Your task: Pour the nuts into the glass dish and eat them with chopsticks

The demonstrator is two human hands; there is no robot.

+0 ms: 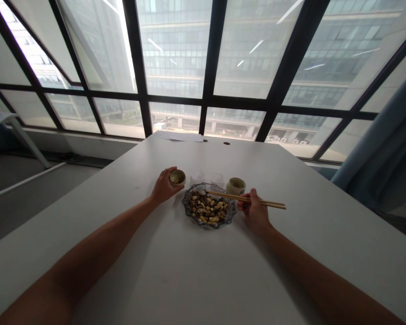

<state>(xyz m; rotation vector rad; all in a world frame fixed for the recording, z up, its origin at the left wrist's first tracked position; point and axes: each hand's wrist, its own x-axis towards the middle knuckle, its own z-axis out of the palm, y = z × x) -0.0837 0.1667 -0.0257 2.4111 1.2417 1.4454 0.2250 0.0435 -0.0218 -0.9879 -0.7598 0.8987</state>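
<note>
A scalloped glass dish point(189, 213) full of mixed nuts or beans point(208, 209) sits on the white table point(196, 271). My left hand point(163, 187) is wrapped round a small greenish cup point(177, 177) just left of the dish. In my right hand point(254, 213) is a pair of wooden chopsticks point(243, 199); their tips reach over the dish's far right side. Behind the chopsticks, right of the dish, stands a second small cup point(236, 185). Two clear glasses point(208, 177) stand just beyond the dish.
Sheets of paper point(179, 136) lie at the table's far edge beside two small holes point(226, 143). Large windows with dark frames point(209, 63) rise behind. A blue curtain point(385, 149) hangs at the right; another table's leg point(27, 142) shows at the left.
</note>
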